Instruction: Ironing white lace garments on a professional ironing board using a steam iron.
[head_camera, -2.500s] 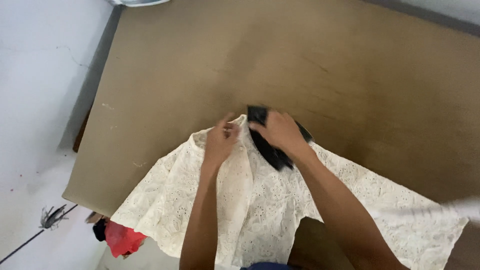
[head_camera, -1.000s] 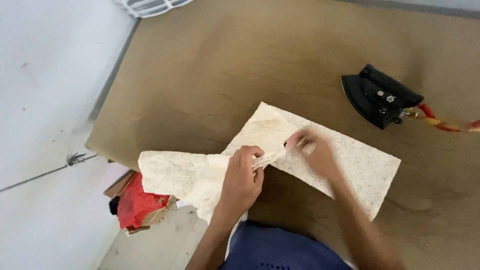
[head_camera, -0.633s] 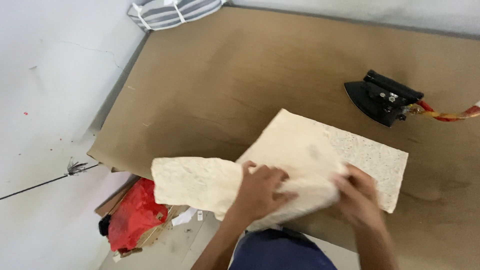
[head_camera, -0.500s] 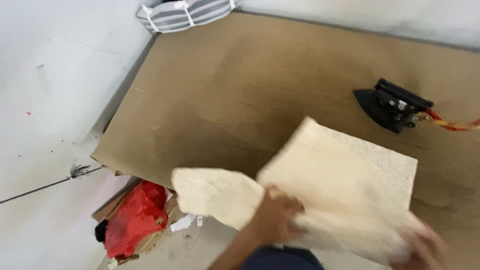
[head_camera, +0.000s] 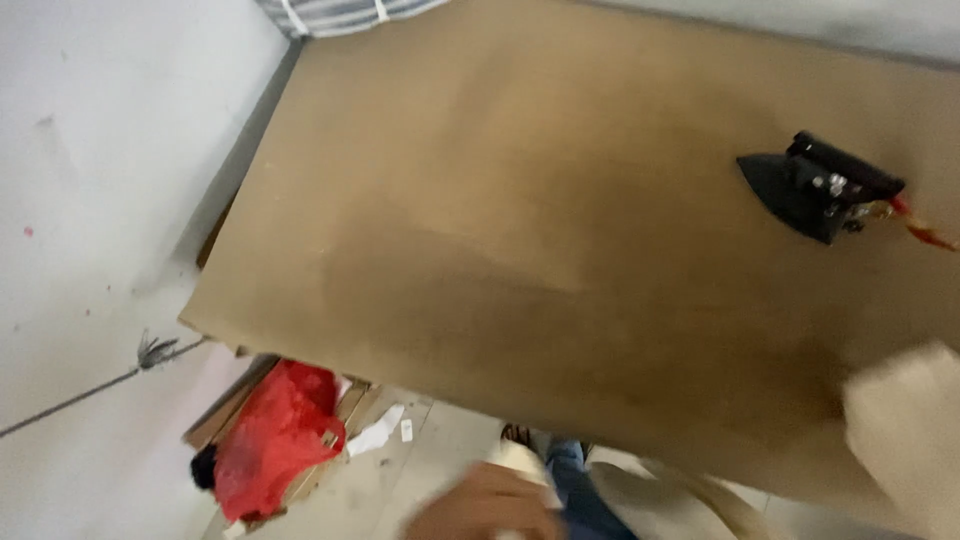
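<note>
The folded cream lace garment (head_camera: 905, 430) has come off the brown tabletop (head_camera: 560, 230) and now hangs blurred past its near-right edge. The left hand (head_camera: 485, 510), low by the near edge, seems to grip a trailing part; the right hand is out of view. The black iron (head_camera: 818, 185) stays at the far right.

Person's body, head view: only small part visible at bottom edge of frame, heavily motion-blurred.

One bare hand (head_camera: 485, 505) visible low centre; which hand cannot be told. No glove, no ring or watch discernible. No sleeve visible at wrist; wrist itself cut off by frame edge. Fingers not separable in blur.

Blue denim-like trousers (head_camera: 585, 490) visible below, between hand and frame edge; seam or fold lines indistinct.

Second hand not identifiable. Forearms, upper garment: not visible.
</note>
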